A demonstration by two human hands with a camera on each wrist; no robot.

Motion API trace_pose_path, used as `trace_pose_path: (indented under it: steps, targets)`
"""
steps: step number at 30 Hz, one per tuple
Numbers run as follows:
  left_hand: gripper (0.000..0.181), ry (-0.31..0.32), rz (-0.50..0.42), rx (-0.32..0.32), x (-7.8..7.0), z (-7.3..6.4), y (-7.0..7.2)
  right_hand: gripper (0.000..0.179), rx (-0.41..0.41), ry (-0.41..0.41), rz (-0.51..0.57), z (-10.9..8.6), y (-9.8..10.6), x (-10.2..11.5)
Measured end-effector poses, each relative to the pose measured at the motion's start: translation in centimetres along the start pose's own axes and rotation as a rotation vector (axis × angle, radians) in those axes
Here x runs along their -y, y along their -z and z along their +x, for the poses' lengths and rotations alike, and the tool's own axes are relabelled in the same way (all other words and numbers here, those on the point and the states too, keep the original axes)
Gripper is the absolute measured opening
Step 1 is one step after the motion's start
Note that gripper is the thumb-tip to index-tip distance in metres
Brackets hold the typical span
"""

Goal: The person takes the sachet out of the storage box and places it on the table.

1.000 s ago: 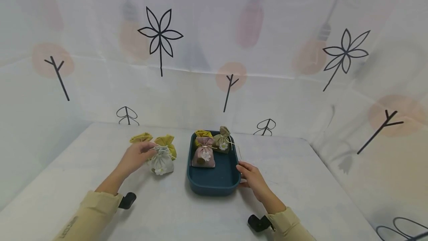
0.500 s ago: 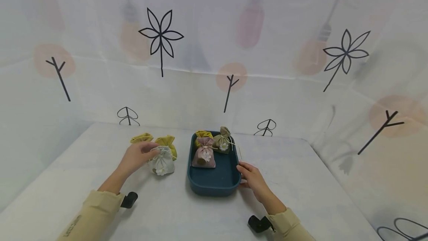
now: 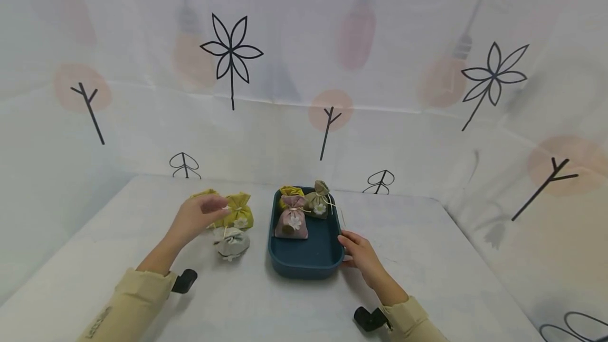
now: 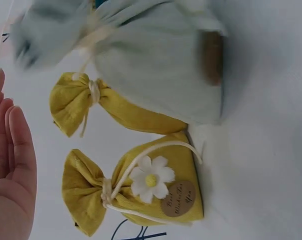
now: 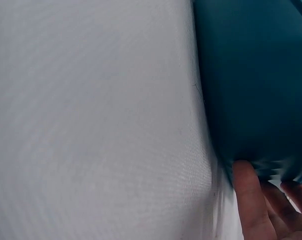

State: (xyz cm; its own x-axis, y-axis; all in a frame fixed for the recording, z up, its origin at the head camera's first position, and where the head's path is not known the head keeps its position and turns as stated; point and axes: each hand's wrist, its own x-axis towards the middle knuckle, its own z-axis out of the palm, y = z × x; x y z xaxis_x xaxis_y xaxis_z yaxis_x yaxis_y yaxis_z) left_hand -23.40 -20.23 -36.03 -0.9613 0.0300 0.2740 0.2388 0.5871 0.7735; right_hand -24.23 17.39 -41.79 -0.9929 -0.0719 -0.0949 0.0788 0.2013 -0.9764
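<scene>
My left hand [image 3: 192,220] is raised with fingers extended, holding nothing, just above and left of a pale grey drawstring pouch [image 3: 231,244]. That pouch leans toward the viewer on the table; it is blurred in the left wrist view. Behind it stands a yellow drawstring pouch [image 3: 240,211] with a white flower. Another yellow pouch [image 3: 204,193] is mostly covered by the left hand. My right hand [image 3: 361,257] rests its fingertips against the outer right wall of a dark teal tray [image 3: 306,272]. In the right wrist view, its fingers [image 5: 248,195] touch the tray's side.
Inside the tray, a pink pouch [image 3: 293,219] stands in front of a yellow pouch [image 3: 291,191], with an olive pouch [image 3: 319,202] to their right. The front part of the tray floor is bare. A patterned cloth backdrop [image 3: 275,136] rises behind the white table [image 3: 404,257].
My left hand has let go of the grey pouch and lifted slightly; the pouch has tipped forward, uncovering more of the yellow one behind. The right hand stays at the tray.
</scene>
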Motion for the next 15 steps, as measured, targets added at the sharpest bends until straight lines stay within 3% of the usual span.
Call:
trace_pose_path:
  steps: [7,15]
  targets:
    - [0.032,-0.055,-0.012,-0.006,-0.8,0.4,-0.3,0.044,0.002,0.002,0.001,0.1,0.0,0.0]
    - [0.032,-0.004,-0.041,0.022,-2.4,1.0,-1.1,0.045,-0.001,0.002,-0.003,0.0,0.0,0.0]
